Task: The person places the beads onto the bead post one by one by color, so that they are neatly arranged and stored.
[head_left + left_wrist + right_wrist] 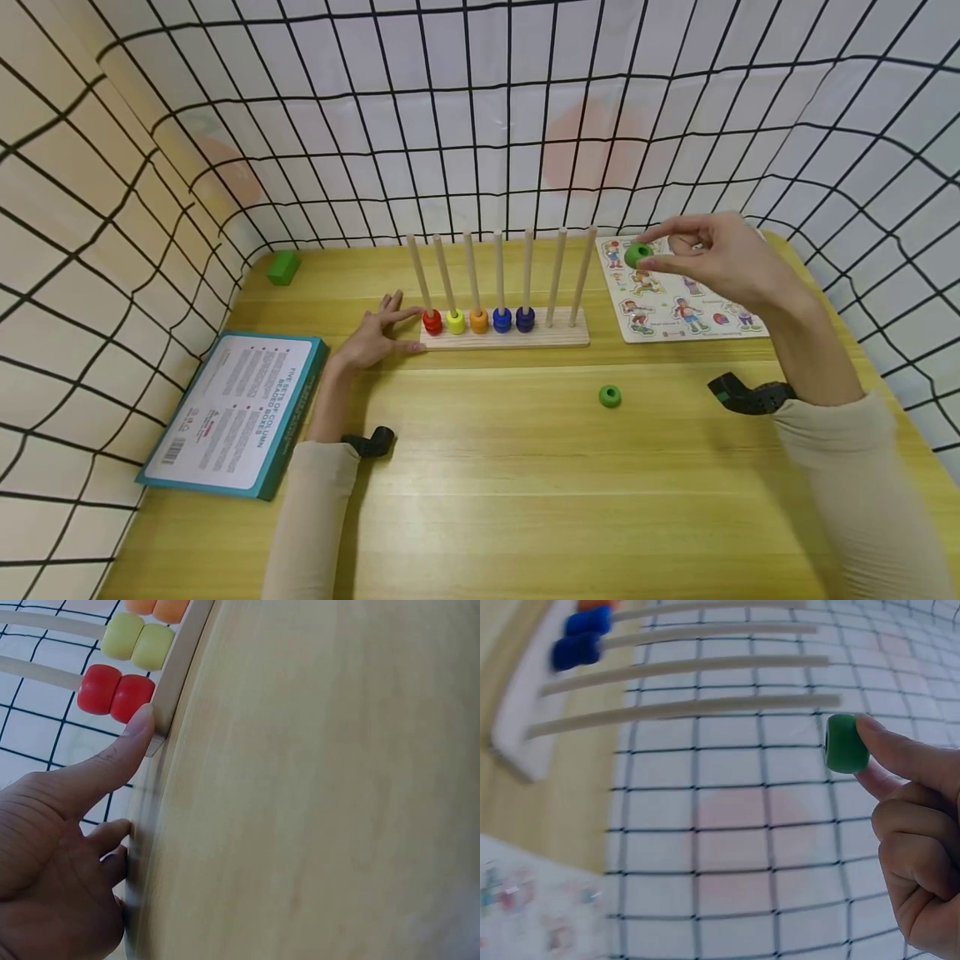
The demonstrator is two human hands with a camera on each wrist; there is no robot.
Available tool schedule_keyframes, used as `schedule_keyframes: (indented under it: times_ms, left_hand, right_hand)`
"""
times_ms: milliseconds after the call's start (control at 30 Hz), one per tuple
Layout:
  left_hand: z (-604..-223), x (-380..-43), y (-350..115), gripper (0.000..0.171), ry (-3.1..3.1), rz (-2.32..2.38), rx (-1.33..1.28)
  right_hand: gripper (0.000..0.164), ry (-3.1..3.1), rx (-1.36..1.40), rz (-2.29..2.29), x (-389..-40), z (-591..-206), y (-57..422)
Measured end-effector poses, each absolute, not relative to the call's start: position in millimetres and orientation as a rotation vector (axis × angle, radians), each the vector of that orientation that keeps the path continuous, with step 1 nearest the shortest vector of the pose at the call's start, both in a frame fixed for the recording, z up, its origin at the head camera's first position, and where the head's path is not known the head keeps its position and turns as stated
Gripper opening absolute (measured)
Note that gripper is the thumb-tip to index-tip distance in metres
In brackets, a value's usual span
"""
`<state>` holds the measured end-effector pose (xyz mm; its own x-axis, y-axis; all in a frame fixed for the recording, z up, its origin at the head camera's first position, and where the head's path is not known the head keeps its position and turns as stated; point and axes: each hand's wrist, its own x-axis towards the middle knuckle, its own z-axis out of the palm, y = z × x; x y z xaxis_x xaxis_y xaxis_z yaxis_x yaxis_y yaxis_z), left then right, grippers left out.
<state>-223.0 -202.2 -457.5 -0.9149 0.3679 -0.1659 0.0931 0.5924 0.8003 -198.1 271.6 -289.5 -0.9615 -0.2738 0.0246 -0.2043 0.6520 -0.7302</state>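
A wooden peg rack (480,340) stands on the table with several upright pegs. Stacked low on its pegs are red beads (432,322), yellow beads (455,322), orange beads (478,322), blue beads (502,320) and dark blue beads (525,319); the two rightmost pegs are bare. My left hand (369,337) holds the rack's left end between thumb and index finger, the thumb (112,761) just below the red beads. Right of the rack and raised, my right hand (731,258) pinches a green bead (846,744) between thumb and index finger. Another green bead (610,396) lies on the table.
A picture board (652,325) lies under the raised right hand. At the left are a blue-edged box (225,408) with printed text and a green block (283,267). Black wire mesh (480,150) encloses the table's back and sides.
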Motion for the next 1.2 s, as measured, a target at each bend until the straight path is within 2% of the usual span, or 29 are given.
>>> schedule_keyframes:
  times_ms: [200, 467, 700, 900, 1200]
  left_hand:
    - [-458.5, -224.1, -202.2, 0.069, 2.505, 1.24, 0.381]
    - [-456.4, -224.4, -203.4, 0.071, 2.525, 1.199, 0.384]
    - [-456.5, -224.5, -202.6, 0.07, 2.514, 1.22, 0.375]
    - [-455.2, -223.0, -202.5, 0.071, 2.52, 1.212, 0.364]
    - [-456.3, -223.2, -202.5, 0.07, 2.515, 1.217, 0.356]
  right_hand:
    - [0.031, 2.773, -0.476, -1.277, -212.4, -262.3, 243.3]
    - [0.034, 2.72, -0.551, -1.358, -228.8, -262.7, 209.3]
    - [0.031, 2.713, -0.581, -1.305, -232.4, -265.6, 200.1]
    - [0.036, 2.725, -0.55, -1.249, -232.1, -264.8, 196.3]
    - [0.027, 2.743, -0.527, -1.23, -229.8, -265.5, 195.8]
